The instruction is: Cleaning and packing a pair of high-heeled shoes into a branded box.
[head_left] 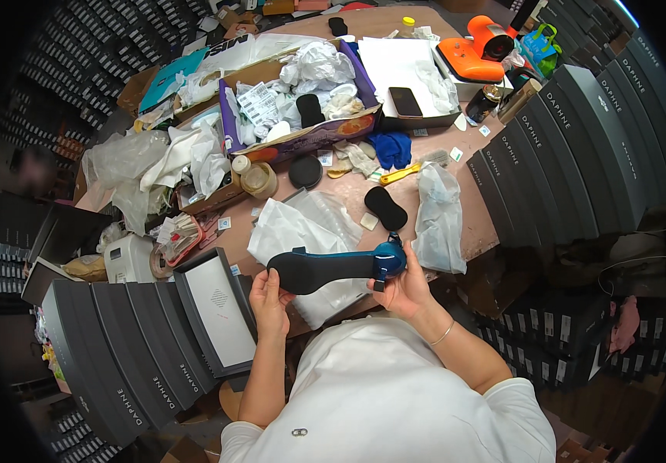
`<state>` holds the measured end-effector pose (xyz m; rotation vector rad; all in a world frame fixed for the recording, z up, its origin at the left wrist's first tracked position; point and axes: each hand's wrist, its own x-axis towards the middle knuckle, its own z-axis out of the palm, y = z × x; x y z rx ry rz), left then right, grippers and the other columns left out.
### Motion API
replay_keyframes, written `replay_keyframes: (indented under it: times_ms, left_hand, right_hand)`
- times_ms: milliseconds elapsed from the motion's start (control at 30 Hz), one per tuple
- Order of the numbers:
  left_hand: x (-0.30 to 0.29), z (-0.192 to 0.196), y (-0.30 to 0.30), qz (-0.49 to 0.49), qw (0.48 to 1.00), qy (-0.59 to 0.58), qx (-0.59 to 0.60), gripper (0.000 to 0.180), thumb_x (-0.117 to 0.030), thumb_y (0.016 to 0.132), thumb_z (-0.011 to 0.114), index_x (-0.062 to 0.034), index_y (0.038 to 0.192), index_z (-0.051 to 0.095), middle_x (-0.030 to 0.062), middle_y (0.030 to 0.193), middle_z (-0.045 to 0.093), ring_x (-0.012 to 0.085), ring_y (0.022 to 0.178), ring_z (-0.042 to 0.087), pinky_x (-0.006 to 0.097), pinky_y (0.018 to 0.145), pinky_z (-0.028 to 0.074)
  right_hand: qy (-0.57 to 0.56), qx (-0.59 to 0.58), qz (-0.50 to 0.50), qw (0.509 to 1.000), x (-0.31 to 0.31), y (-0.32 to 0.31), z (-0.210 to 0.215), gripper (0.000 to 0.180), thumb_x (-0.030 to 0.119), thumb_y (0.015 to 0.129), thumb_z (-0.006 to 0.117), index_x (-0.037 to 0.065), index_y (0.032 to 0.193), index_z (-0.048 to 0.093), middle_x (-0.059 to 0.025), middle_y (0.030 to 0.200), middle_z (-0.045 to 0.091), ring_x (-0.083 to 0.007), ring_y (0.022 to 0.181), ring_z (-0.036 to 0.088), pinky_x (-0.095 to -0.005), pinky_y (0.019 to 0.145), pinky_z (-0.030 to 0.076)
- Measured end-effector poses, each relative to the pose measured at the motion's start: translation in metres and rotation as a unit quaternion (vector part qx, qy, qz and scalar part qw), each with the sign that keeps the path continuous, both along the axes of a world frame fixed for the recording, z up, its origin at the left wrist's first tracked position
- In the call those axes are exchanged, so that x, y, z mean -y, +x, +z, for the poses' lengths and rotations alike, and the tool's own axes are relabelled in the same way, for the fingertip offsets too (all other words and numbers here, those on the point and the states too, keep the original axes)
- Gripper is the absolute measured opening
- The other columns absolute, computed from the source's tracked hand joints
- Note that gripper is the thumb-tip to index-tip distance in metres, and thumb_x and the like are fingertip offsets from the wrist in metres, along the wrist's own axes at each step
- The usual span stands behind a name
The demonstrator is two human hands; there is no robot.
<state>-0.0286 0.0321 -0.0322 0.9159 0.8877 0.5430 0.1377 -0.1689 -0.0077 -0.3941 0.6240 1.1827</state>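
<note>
A shoe (325,267) with a flat black sole and shiny blue parts at its right end lies crosswise between my hands, its sole turned toward me. My left hand (269,299) pinches its left end between thumb and fingers. At the blue end, my right hand (404,285) is closed round the shoe. Beneath it lie white wrapping paper sheets (317,228). Just beyond my right hand rests a black peanut-shaped pad (386,208), with a bagged item in clear plastic (438,212) to its right. An open dark shoe box (215,307) stands by my left forearm.
Rows of dark boxes (128,347) stand at left, and a tall stack (572,154) at right. A purple carton (294,143) full of crumpled paper fills the table's back. Nearby are a phone (404,101), a yellow-handled brush (401,174), a jar (259,180) and an orange device (475,58).
</note>
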Motion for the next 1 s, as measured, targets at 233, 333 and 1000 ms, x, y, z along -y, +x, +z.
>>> replay_keyframes:
  times_ms: [233, 333, 1000]
  left_hand:
    - [0.020, -0.002, 0.018, 0.028, 1.000, 0.002, -0.013, 0.024, -0.030, 0.092, 0.065, -0.0074, 0.094, 0.058, 0.0010, 0.079, 0.066, 0.0081, 0.061, 0.062, 0.021, 0.051, 0.049]
    - [0.023, 0.003, 0.021, 0.025, 0.999, 0.022, -0.013, 0.026, -0.031, 0.092, 0.065, -0.0063, 0.095, 0.057, 0.0023, 0.080, 0.067, 0.0078, 0.061, 0.061, 0.021, 0.052, 0.049]
    - [0.028, -0.014, 0.018, -0.079, 0.994, 0.064, -0.044, 0.052, -0.022, 0.095, 0.061, -0.0001, 0.138, 0.041, 0.0169, 0.132, 0.051, 0.0208, 0.120, 0.050, 0.032, 0.100, 0.041]
  right_hand:
    - [0.014, -0.007, -0.001, 1.000, 0.018, 0.019, -0.018, 0.063, 0.066, 0.089, 0.046, 0.008, 0.108, 0.060, -0.0109, 0.095, 0.066, -0.0262, 0.077, 0.067, -0.0382, 0.067, 0.061]
    - [0.029, -0.008, 0.007, 1.000, 0.019, 0.022, -0.016, 0.063, 0.066, 0.089, 0.046, 0.006, 0.103, 0.062, -0.0122, 0.090, 0.067, -0.0282, 0.072, 0.066, -0.0339, 0.061, 0.061]
    - [-0.460, 0.804, 0.178, 0.331, 0.047, 0.070, -0.047, 0.076, 0.033, 0.080, 0.075, -0.007, 0.134, 0.040, -0.0286, 0.133, 0.047, -0.0436, 0.123, 0.045, -0.0457, 0.105, 0.036]
